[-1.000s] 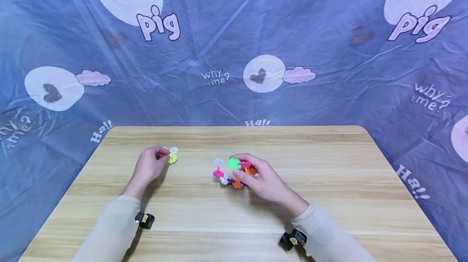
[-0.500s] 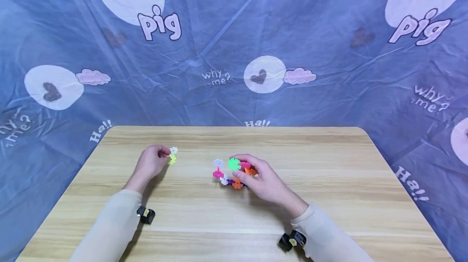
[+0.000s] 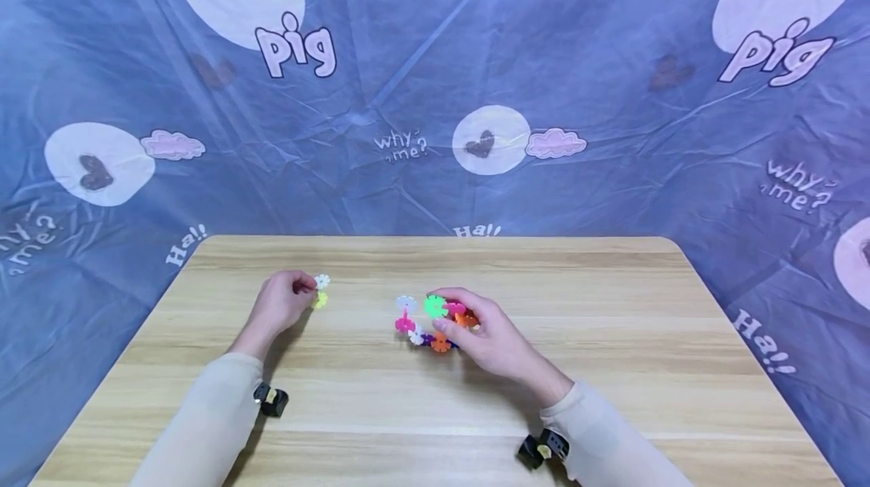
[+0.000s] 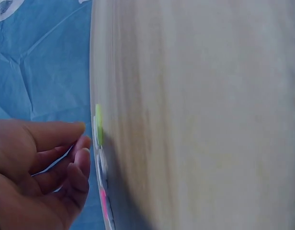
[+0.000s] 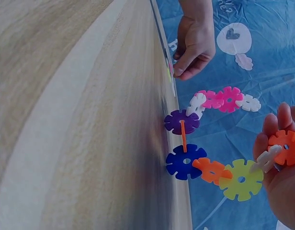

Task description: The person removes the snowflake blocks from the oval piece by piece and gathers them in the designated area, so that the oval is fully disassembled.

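My right hand (image 3: 496, 336) holds a looped chain of interlocking plastic snowflake discs (image 5: 231, 99) above the table. Its fingers and thumb grip the chain near a green disc (image 3: 435, 306); orange, yellow, blue, purple, white and pink ones hang from there. At the left, my left hand (image 3: 280, 304) is lowered beside loose snowflake discs, a yellow one (image 3: 322, 299) and a white one (image 3: 322, 282). Seen from the left wrist, its fingers are loosely bent with nothing visible between them, fingertips right by the discs' edge. A pink disc (image 4: 104, 203) lies farther along.
The wood-grain table (image 3: 381, 411) reaches back to a blue printed cloth (image 3: 408, 192) hanging behind it. Each forearm wears a small black camera, one on the left wrist (image 3: 272, 400) and one on the right (image 3: 544, 448).
The yellow disc has shifted slightly toward the near side, and less of it shows past my left fingertips. My left hand has moved only a little; the right hand and chain stay almost still.
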{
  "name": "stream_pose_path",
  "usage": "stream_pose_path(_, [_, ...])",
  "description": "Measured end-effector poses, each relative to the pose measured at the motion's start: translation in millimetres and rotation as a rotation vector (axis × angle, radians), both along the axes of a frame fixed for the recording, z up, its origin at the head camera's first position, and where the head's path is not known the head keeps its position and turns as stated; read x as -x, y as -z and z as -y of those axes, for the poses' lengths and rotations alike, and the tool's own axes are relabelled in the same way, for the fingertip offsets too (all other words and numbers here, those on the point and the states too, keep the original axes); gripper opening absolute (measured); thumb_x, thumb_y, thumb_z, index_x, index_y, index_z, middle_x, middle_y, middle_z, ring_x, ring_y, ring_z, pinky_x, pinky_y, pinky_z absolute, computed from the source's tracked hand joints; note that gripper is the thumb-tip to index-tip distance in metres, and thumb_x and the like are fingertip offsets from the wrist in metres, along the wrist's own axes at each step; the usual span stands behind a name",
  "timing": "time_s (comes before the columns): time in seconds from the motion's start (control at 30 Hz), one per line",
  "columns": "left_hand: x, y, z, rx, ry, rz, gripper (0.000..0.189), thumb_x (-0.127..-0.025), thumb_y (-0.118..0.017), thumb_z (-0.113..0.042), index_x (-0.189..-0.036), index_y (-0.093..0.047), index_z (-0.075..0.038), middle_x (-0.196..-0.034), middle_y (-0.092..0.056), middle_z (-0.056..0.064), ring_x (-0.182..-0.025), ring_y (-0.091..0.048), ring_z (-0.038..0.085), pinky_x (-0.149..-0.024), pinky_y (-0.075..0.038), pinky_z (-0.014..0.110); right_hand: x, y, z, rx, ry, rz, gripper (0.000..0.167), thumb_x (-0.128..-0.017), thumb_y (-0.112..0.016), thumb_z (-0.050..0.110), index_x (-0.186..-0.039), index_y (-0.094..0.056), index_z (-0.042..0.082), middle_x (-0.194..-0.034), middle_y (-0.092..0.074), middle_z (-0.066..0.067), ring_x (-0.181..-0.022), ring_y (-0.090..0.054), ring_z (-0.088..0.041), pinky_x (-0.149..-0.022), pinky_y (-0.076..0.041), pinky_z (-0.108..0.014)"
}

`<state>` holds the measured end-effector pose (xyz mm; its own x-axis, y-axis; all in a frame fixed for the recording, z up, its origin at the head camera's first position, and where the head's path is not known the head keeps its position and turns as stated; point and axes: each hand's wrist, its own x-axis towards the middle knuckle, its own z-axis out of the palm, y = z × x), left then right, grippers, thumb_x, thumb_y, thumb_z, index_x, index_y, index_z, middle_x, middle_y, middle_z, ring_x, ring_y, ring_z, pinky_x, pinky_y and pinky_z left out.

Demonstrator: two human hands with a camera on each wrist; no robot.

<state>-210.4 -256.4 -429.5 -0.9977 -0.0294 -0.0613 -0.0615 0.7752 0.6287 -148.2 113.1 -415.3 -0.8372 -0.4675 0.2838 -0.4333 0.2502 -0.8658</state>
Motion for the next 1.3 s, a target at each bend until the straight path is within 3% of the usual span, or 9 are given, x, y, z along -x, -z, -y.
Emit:
stream_pose_path(0.13, [-2.4, 0.8, 1.4, -0.041, -0.007, -0.014, 0.013, -0.098, -0.072, -0.005, -0.108, -0.075, 0.003, -0.097, -0.074, 0.015, -0.09, -0.066, 0.025, -0.079, -0.051, 0.031, 0.4, 1.4, -0.2, 0.001, -0.006, 0.005, 0.04, -0.105, -0.069, 0.015, -0.144, -0.064, 0.006, -0.12, -0.076, -0.008, -0.102, -0.071, -0.01, -0.095, -0.061, -0.029])
stream_pose_path(0.4, [-11.3, -3.2, -2.3, -0.088, 0.021, -0.066, 0.016, -0.1, -0.072, -0.008, -0.11, -0.076, 0.004, -0.101, -0.077, 0.018, -0.088, -0.067, 0.019, -0.078, -0.053, 0.028, 1.6, 3.1, -0.6, -0.004, 0.0, 0.011, 0.041, -0.105, -0.069, 0.016, -0.145, -0.063, 0.007, -0.122, -0.076, -0.007, -0.105, -0.071, -0.01, -0.098, -0.06, -0.029])
stream_pose_path(0.7, [-29.8, -21.1, -25.6, -0.202, 0.079, -0.098, 0.019, -0.101, -0.074, -0.011, -0.115, -0.078, 0.002, -0.113, -0.078, 0.019, -0.093, -0.068, 0.016, -0.078, -0.054, 0.018, 1.8, 4.4, -0.8, -0.009, 0.011, 0.023, 0.043, -0.106, -0.069, 0.018, -0.147, -0.062, 0.007, -0.124, -0.075, -0.007, -0.105, -0.069, -0.01, -0.098, -0.059, -0.029])
stream_pose_path(1.0, [-47.0, -32.2, -56.4, -0.269, 0.178, -0.125, 0.017, -0.102, -0.075, -0.013, -0.113, -0.079, -0.001, -0.109, -0.08, 0.013, -0.095, -0.07, 0.016, -0.081, -0.056, 0.021, 1.3, 4.1, 0.1, -0.026, 0.033, 0.028, 0.044, -0.106, -0.07, 0.02, -0.147, -0.062, 0.007, -0.131, -0.074, -0.006, -0.115, -0.068, -0.016, -0.106, -0.057, -0.031])
stream_pose_path(1.3, [-52.5, -30.4, -73.9, -0.274, 0.246, -0.176, 0.013, -0.102, -0.074, -0.012, -0.109, -0.08, -0.003, -0.105, -0.08, 0.007, -0.096, -0.071, 0.017, -0.083, -0.057, 0.025, 0.7, 4.2, 1.0, -0.018, 0.03, 0.031, 0.042, -0.105, -0.071, 0.019, -0.145, -0.063, 0.009, -0.13, -0.074, -0.004, -0.115, -0.069, -0.016, -0.107, -0.056, -0.032])
